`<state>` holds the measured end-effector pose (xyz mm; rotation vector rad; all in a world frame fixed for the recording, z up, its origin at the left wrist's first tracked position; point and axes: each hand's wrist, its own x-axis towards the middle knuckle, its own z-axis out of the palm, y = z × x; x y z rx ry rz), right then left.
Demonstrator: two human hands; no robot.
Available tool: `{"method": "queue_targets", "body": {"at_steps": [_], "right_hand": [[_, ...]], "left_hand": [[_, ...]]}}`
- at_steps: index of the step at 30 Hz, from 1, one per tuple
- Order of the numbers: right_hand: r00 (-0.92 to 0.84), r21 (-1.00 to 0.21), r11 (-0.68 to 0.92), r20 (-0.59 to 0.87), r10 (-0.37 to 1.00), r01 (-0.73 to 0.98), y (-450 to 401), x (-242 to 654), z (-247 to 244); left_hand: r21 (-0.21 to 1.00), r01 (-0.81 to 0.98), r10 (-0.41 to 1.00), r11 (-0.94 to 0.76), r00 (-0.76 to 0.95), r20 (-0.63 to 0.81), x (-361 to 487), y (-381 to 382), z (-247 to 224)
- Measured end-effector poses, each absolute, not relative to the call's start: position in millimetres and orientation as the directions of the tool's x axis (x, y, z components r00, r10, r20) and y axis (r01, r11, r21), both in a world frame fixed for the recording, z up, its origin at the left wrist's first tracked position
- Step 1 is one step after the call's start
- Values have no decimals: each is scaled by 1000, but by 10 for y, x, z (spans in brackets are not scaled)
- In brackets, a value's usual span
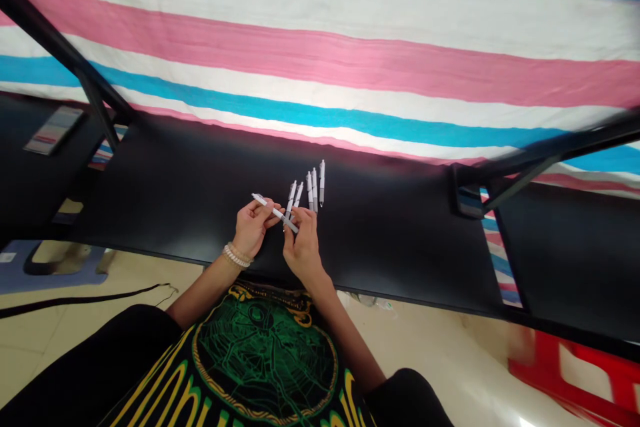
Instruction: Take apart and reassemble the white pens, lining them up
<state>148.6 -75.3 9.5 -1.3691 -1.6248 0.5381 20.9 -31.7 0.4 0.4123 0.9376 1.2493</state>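
A white pen with a grey grip (274, 211) is held slantwise between both hands above the black table (390, 233). My left hand (251, 227), with a beaded bracelet on the wrist, pinches its upper white part. The fingers of my right hand (303, 243) close round its grey lower end. Just beyond my fingers lie two similar pens, one (291, 199) beside the other (299, 194), their lower ends partly hidden by my right hand. Three more pens lie side by side to their right, the rightmost (322, 181) slightly farther up the table.
A striped cloth (320, 60) hangs behind the table. Black metal supports stand at left (95, 97) and right (523, 180). A flat item (54, 130) lies on the left table. Below are a blue-grey stool (95, 265) and a red stool (545, 367).
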Motion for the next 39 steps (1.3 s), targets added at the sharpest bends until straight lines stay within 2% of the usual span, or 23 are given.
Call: {"method": "queue_targets", "body": {"at_steps": [3, 8, 12, 24, 29, 32, 35, 39], "right_hand": [[8, -815, 299, 349, 937, 497, -771, 1504, 65], [149, -897, 127, 208, 967, 424, -789, 1458, 26], [143, -927, 103, 164, 976, 359, -804, 1460, 24], [198, -940, 25, 98, 975, 339, -812, 1542, 89], [138, -928, 35, 92, 986, 370, -808, 1548, 73], [71, -923, 3, 33, 997, 384, -811, 1554, 77], [14, -922, -6, -1, 1000, 388, -818, 1573, 107], [-38, -867, 25, 8, 999, 497, -844, 1633, 151]], "left_hand": [[724, -610, 924, 322, 38, -380, 198, -337, 3], [737, -604, 929, 303, 14, -370, 179, -347, -4], [747, -600, 930, 286, -14, -367, 159, -335, -21], [751, -582, 927, 312, 11, -376, 193, -302, 36], [755, -579, 929, 309, 14, -370, 199, -288, 26], [775, -545, 931, 320, 28, -365, 178, -271, 20], [787, -501, 927, 360, 96, -362, 153, -252, 18], [807, -441, 919, 393, 191, -344, 156, -227, 33]]}}
